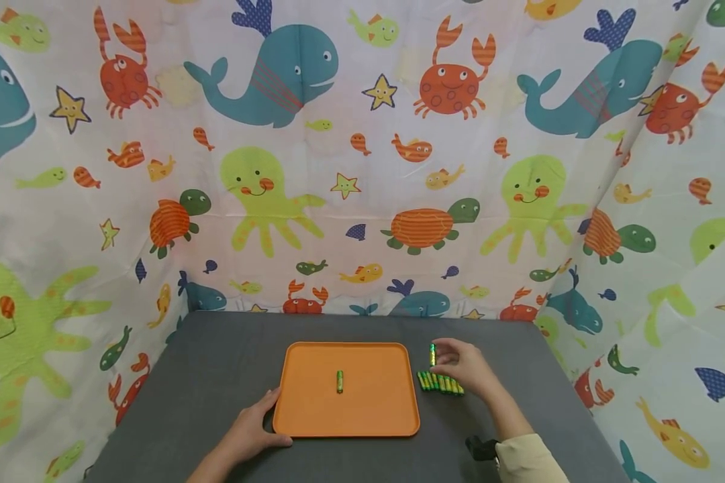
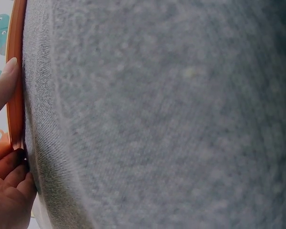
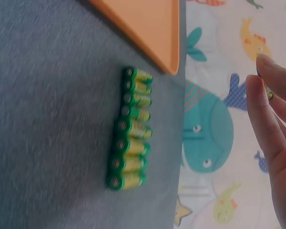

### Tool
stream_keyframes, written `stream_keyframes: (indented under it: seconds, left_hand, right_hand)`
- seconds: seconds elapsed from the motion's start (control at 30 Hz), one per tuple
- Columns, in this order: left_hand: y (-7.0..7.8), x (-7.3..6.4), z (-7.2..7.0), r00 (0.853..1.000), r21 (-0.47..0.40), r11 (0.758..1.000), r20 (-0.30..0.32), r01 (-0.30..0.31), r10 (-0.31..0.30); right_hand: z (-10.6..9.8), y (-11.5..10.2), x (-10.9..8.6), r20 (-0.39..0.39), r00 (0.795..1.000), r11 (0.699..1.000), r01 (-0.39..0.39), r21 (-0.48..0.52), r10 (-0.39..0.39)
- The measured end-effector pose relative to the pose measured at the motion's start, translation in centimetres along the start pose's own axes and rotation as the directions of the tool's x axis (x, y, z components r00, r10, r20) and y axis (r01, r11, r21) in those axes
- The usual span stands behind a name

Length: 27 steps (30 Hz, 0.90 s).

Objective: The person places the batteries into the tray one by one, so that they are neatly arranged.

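Note:
Between thumb and fingertips, my right hand (image 1: 468, 365) pinches a green and yellow battery (image 1: 432, 355), held upright beside the orange tray (image 1: 374, 429). In the right wrist view the fingers hide most of that battery (image 3: 270, 95). Just below this hand a row of several like batteries (image 1: 440, 383) lies side by side on the grey table. One more battery (image 1: 340, 382) lies near the middle of the tray. My left hand (image 1: 250, 426) holds the tray's near left corner, fingers along the left side and thumb at the front edge.
The grey tabletop (image 1: 229, 355) surrounds the tray. A white curtain (image 1: 350, 282) printed with sea animals stands behind the table and along both sides. A dark strap (image 1: 482, 448) is on the right wrist, by a light sleeve (image 1: 528, 459).

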<state>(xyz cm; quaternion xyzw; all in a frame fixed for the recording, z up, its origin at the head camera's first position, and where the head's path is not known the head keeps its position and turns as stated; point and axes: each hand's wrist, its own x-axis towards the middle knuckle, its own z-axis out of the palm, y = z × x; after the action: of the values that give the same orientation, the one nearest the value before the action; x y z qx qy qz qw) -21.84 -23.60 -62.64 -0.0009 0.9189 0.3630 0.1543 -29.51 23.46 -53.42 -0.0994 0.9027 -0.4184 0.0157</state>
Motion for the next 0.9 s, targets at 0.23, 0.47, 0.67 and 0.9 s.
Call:
stream_keyframes:
  seconds: [0.23,0.47,0.67,0.9]
  left_hand:
    - [-0.2,-0.3,0.4,1.000,-0.010,1.000,0.022,0.014,-0.014]
    - [0.0,-0.3,0.6,0.999,-0.021,0.999,0.034,0.029,-0.028]
    - [0.2,-0.3,0.4,0.999,-0.006,1.000,0.026,0.027,-0.027]
    - [0.3,-0.5,0.3,1.000,-0.005,1.000,0.010,0.024,-0.024]
  right_hand:
    - [1.8,-1.2,0.0,0.047,0.998,0.999,0.044,0.025,-0.045]
    - [3.6,-2.4,0.7,0.073,0.994,0.996,0.074,0.053,-0.078]
    - [5.4,-3.8,1.5,0.099,0.992,0.989,0.070,0.131,-0.084]
    - [7.7,-4.6,2.2,0.149,0.985,0.981,0.056,0.187,-0.085]
